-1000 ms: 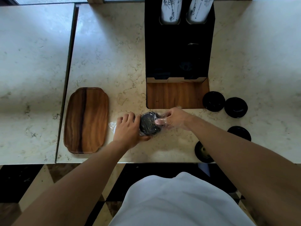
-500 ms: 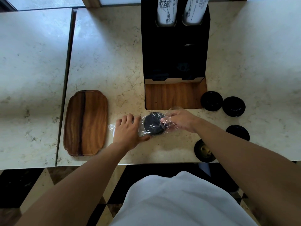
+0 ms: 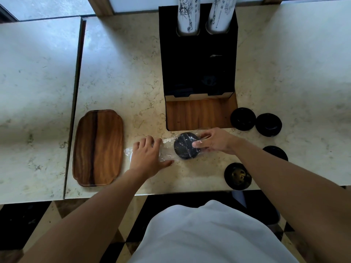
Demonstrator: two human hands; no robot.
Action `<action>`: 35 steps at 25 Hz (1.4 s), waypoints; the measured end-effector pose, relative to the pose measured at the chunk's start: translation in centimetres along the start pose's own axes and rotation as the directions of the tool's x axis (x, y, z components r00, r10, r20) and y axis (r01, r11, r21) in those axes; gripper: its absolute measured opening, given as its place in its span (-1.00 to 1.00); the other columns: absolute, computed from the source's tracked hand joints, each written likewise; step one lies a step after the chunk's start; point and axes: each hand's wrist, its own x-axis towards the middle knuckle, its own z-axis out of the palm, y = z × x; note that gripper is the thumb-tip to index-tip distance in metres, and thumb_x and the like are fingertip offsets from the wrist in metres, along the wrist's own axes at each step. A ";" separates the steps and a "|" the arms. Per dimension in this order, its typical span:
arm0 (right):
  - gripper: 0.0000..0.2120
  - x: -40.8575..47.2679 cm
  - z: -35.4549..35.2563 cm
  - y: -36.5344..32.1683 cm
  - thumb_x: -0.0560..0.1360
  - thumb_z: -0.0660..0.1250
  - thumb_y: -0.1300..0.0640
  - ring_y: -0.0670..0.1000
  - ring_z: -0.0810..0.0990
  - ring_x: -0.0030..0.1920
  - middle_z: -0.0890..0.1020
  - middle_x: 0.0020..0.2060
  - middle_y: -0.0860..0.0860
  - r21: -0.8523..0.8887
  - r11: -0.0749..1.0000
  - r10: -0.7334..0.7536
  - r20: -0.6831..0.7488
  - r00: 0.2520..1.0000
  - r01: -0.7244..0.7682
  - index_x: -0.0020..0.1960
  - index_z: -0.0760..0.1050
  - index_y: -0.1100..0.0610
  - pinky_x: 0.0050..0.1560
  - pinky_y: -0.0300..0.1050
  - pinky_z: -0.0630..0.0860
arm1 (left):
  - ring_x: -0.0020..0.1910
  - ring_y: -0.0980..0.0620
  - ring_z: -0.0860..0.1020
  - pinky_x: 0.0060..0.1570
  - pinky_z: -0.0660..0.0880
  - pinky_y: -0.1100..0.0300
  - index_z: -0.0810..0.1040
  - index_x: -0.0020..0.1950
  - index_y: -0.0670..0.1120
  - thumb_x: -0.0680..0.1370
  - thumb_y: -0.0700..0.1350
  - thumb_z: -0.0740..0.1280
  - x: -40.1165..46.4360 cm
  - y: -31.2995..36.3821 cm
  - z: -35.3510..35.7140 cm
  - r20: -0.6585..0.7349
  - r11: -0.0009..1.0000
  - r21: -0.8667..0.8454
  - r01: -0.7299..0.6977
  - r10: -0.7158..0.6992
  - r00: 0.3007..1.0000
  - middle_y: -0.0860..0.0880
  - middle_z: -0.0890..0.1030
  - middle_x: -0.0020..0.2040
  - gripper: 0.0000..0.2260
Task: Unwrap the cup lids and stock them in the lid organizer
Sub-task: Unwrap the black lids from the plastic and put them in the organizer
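Note:
A stack of black cup lids point(image 3: 185, 146) lies on its side in a clear plastic sleeve point(image 3: 167, 149) on the marble counter, just in front of the lid organizer point(image 3: 198, 59). My right hand point(image 3: 215, 140) grips the right end of the stack through the plastic. My left hand point(image 3: 147, 155) presses flat on the empty left end of the sleeve, pinning it to the counter. The organizer is a black box with a wooden floor point(image 3: 199, 114) at its open front, and two stacks of printed paper cups point(image 3: 204, 14) stand in its top.
A wooden tray point(image 3: 98, 147) lies to the left of my left hand. Several loose black lids point(image 3: 255, 122) lie on the counter to the right of the organizer, and one lid point(image 3: 237, 176) sits near the front edge. A seam point(image 3: 76, 103) divides the counter at the left.
My right hand has drawn the lid stack to the right, away from my left hand, so the plastic sleeve is stretched longer between them. My left hand stayed on the sleeve's end.

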 end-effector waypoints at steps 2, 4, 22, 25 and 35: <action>-0.49 0.0 0.0 -0.4 0.35 0.63 0.12 0.10 0.72 0.05 0.71 0.08 0.08 -0.040 0.999 0.019 0.014 1.000 -0.018 0.25 0.58 0.11 0.14 0.06 0.66 | 0.20 -0.16 0.44 0.21 0.39 -0.11 0.39 0.35 0.01 0.34 0.59 0.12 0.0 0.0 0.0 0.005 1.000 0.002 -0.002 0.002 1.000 -0.12 0.49 0.24 -0.17; -0.52 -0.1 0.0 -0.5 0.36 0.63 0.14 0.11 0.73 0.04 0.70 0.09 0.11 -0.046 0.998 0.050 0.041 0.998 -0.048 0.23 0.57 0.06 0.13 0.06 0.66 | 0.19 -0.16 0.43 0.20 0.38 -0.11 0.39 0.34 0.02 0.33 0.58 0.15 0.0 0.0 0.0 0.009 1.000 0.004 -0.007 0.007 1.000 -0.12 0.48 0.22 -0.18; -0.74 -1.0 -5.1 3.0 0.47 0.54 0.05 0.04 0.75 -0.12 0.78 -0.07 0.05 0.095 0.995 0.017 -0.197 0.980 0.002 0.09 0.71 0.16 -0.05 -0.11 0.64 | 0.22 -0.18 0.43 0.23 0.38 -0.11 0.41 0.36 -0.01 0.41 0.48 0.24 0.2 0.0 -0.2 0.048 0.999 0.034 -0.031 0.029 0.998 -0.14 0.46 0.26 -0.27; -0.75 -1.2 -5.9 3.0 0.50 0.51 0.07 0.04 0.76 -0.08 0.77 -0.05 0.09 0.301 0.951 0.031 -0.297 0.954 0.063 0.08 0.69 0.22 -0.03 -0.09 0.67 | 0.20 -0.18 0.43 0.23 0.39 -0.11 0.42 0.35 -0.02 0.43 0.47 0.24 0.4 -0.1 -0.4 0.053 0.998 0.047 -0.047 0.044 0.998 -0.13 0.47 0.23 -0.29; -0.71 -2.0 -6.7 -1.0 0.55 0.44 0.19 0.10 0.74 0.07 0.73 0.07 0.18 0.593 0.771 -0.003 -0.358 0.934 0.230 0.23 0.58 0.26 0.12 -0.01 0.67 | 0.20 -0.16 0.44 0.30 0.36 -0.10 0.38 0.42 -0.01 0.41 0.51 0.16 1.5 -0.6 -1.3 0.118 0.981 0.078 -0.175 0.165 0.979 -0.12 0.45 0.22 -0.23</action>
